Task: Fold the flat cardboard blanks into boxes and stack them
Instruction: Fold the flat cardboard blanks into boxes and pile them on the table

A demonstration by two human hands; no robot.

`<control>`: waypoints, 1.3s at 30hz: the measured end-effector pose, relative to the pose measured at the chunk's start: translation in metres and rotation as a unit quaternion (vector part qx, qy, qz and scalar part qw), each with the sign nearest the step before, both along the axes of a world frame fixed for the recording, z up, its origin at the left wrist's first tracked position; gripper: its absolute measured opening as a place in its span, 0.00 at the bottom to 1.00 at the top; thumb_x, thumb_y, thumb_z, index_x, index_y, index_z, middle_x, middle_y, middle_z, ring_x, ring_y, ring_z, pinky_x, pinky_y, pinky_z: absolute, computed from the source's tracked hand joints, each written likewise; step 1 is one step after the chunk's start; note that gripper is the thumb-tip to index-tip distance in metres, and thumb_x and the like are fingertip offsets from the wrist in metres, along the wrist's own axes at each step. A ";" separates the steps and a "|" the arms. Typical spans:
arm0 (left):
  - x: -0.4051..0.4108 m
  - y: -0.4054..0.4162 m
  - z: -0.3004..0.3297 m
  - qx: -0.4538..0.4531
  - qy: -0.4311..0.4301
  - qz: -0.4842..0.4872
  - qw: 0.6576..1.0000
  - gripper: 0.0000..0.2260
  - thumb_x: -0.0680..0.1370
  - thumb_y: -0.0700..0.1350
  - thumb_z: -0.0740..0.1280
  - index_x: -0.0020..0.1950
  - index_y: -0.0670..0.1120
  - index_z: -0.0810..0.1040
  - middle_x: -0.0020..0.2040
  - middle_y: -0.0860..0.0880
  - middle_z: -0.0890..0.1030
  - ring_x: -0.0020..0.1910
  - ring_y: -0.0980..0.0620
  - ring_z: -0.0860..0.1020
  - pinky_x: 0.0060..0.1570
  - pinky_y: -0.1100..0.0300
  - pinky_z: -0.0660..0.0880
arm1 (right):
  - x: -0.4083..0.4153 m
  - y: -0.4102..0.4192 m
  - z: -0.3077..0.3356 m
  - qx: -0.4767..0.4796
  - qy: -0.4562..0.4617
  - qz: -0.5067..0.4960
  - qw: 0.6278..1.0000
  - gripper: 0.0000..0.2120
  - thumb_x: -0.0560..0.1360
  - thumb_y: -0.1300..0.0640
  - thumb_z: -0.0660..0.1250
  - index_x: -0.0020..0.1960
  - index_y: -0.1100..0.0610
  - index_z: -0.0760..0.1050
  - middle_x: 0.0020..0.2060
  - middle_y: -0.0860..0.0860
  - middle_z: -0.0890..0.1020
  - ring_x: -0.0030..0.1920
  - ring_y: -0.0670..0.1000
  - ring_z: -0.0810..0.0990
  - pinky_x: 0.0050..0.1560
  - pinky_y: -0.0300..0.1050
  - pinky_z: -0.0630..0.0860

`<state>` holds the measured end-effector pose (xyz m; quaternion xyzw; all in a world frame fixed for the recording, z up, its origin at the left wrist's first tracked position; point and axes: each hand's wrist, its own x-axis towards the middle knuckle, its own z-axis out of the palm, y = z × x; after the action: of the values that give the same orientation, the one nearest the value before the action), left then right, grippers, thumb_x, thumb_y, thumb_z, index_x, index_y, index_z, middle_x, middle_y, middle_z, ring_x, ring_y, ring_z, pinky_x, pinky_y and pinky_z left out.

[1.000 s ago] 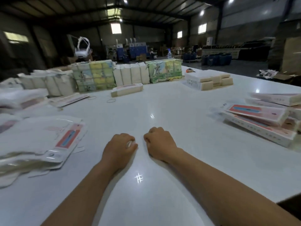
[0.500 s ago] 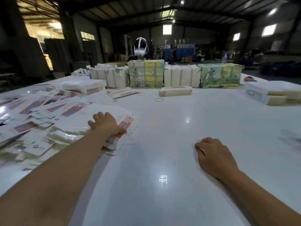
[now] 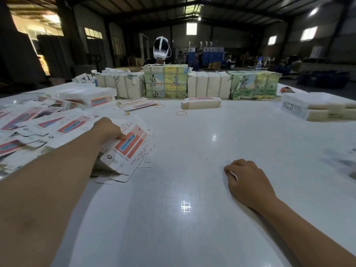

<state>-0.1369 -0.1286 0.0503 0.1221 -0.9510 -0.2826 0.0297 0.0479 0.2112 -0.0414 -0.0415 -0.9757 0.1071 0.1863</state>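
The left hand (image 3: 107,130), having reached over, now pinches a flat white-and-red cardboard blank (image 3: 131,149) ready for folding, while the right hand (image 3: 248,182) rests clenched and empty.

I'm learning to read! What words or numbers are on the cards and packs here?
None can be read.
Card in the left hand: rows of tiny print, blurred.
Green picture packs: yellow labels, too small.
White boxes on the right: dark print, blurred.

Rows of small print on the flat blanks (image 3: 133,145) at near left, too small to read. Coloured lettering on the far wrapped bundles (image 3: 165,81), likewise illegible. No legible brand or number anywhere.
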 end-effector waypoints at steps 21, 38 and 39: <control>0.113 0.151 -0.026 0.144 -0.081 -0.445 0.880 0.17 0.80 0.43 0.62 0.52 0.68 0.74 0.42 0.62 0.83 0.42 0.57 0.83 0.34 0.64 0.77 | 0.014 0.026 0.036 -0.770 0.048 -0.028 0.635 0.19 0.80 0.46 0.59 0.43 0.59 0.78 0.34 0.53 0.80 0.34 0.55 0.79 0.23 0.41 0.73; 0.155 0.188 -0.055 -0.212 0.327 -0.406 0.827 0.48 0.64 0.70 0.67 0.73 0.42 0.62 0.64 0.44 0.74 0.57 0.44 0.74 0.56 0.49 0.70 | 0.024 0.016 0.034 -0.677 0.017 0.188 0.712 0.10 0.75 0.70 0.61 0.48 0.61 0.79 0.39 0.55 0.83 0.40 0.55 0.82 0.36 0.45 0.80; 0.156 0.187 -0.053 -0.198 0.352 -0.408 0.819 0.46 0.63 0.67 0.71 0.70 0.39 0.67 0.59 0.42 0.77 0.53 0.42 0.76 0.51 0.50 0.72 | 0.025 0.017 0.035 -0.691 -0.002 0.197 0.696 0.12 0.74 0.72 0.60 0.51 0.61 0.79 0.41 0.56 0.83 0.42 0.56 0.82 0.37 0.46 0.80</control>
<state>0.0189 0.0582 -0.0025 -0.3930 -0.8741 -0.0980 0.2681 0.0726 0.2282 -0.0068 0.0347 -0.6135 0.7851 0.0776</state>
